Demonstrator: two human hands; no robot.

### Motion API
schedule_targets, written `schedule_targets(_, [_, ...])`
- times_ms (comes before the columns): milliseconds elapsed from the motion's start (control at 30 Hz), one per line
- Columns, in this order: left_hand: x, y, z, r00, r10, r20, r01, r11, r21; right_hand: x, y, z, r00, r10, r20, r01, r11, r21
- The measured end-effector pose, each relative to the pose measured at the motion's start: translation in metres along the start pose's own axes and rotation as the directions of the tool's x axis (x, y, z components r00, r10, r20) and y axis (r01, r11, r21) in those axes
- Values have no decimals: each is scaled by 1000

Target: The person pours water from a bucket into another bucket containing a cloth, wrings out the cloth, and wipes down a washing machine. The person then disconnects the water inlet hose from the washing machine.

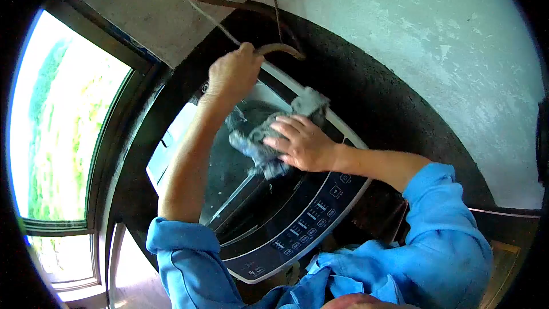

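A top-loading washing machine (251,266) with a dark glass lid and a touch panel stands in front of me. My right hand (309,146) presses a crumpled grey wet-looking cloth (311,104) onto the lid, its fingers spread over the fabric and partly bent around it. At the machine's back edge, my left hand (233,73) is closed around a brownish hose (283,49) that curves off to the right. Part of the hose is hidden inside that fist.
Left of the machine is a bright window (68,131) with a dark frame. A pale cord (200,11) and a thin hanging line (274,6) come down near the hose. Behind rises a peeling wall (412,28) with a dark lower band.
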State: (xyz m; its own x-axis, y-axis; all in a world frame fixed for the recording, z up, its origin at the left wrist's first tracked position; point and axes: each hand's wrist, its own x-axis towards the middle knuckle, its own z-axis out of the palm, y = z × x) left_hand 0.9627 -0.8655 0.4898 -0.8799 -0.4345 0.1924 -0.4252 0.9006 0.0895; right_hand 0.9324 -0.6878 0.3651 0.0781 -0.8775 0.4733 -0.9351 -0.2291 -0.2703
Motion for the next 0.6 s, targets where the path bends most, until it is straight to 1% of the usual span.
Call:
schedule_targets(33, [3,2,8,996,-44,80,48,998,-47,-4,-3,-3,999,-24,-33,24,1000,6])
schedule_targets(100, [7,0,22,982,-31,184,83,956,-282,2,0,1,999,-32,-39,32,999,-7])
schedule_targets(133, [8,7,22,959,-91,270,204,880,-430,11,2,4,999,-12,-44,12,1000,-13])
schedule_targets(167, [10,9,26,957,-91,275,206,880,-428,21,4,7,999,8,-46,-8,1000,-16])
schedule_targets(200, [15,8,32,915,-121,386,331,772,-542,30,8,16,999,19,-48,-20,1000,-13])
schedule_targets(233, [19,8,39,859,-129,495,454,637,-622,41,10,24,999,36,-41,-38,998,-56])
schedule_targets(267, [23,9,45,816,-117,566,550,460,-697,47,15,29,999,22,-23,-22,1000,-6])
schedule_targets(300, [32,-3,69,813,-125,569,555,464,-690,51,18,33,1000,5,-9,-4,999,47])
schedule_targets(333, [44,-24,103,923,130,362,237,552,-800,52,19,26,1000,-18,-21,19,998,65])
schedule_targets(367, [43,-6,85,864,47,501,462,322,-826,50,19,18,999,-20,-25,22,997,75])
schedule_targets(400, [42,11,67,780,-37,625,626,48,-778,45,21,8,995,-49,-82,63,980,189])
schedule_targets(433, [47,19,68,776,-43,629,630,45,-775,39,24,-2,988,-70,-137,108,948,298])
schedule_targets(500, [59,24,72,696,-50,716,699,-179,-692,19,41,-30,963,11,-270,107,902,419])
schedule_targets(533, [60,27,71,732,12,681,667,-216,-713,9,49,-46,929,217,-301,-30,852,523])
schedule_targets(567, [63,31,74,729,10,684,670,-215,-711,2,58,-60,855,415,-310,-149,769,621])
schedule_targets(600, [69,35,77,738,13,675,649,-286,-705,1,73,-70,769,594,-237,-243,613,752])
